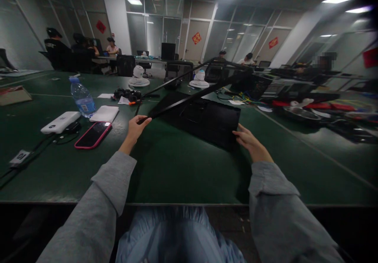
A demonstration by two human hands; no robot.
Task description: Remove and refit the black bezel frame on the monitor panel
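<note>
A black folding piece lies before me on the green table (189, 176), made of a flat dark panel (218, 117) and a thin black frame (189, 97) tilted up above it. My left hand (136, 130) pinches the near left corner of this frame between thumb and fingers. At the panel's right corner, my right hand (251, 141) grips the edge, thumb and fingers closed on it. A small loop or handle shows faintly on the panel. The frame's far side rises toward the back right, where dark things behind it blur its outline.
On the left are a water bottle (82, 97), a pink-cased phone (93, 135), a white power bank (61, 122) with cables, and tissues (104, 113). Two small white fans (138, 77) stand behind. A metal pan (302, 114) sits at right. Several people sit farther off.
</note>
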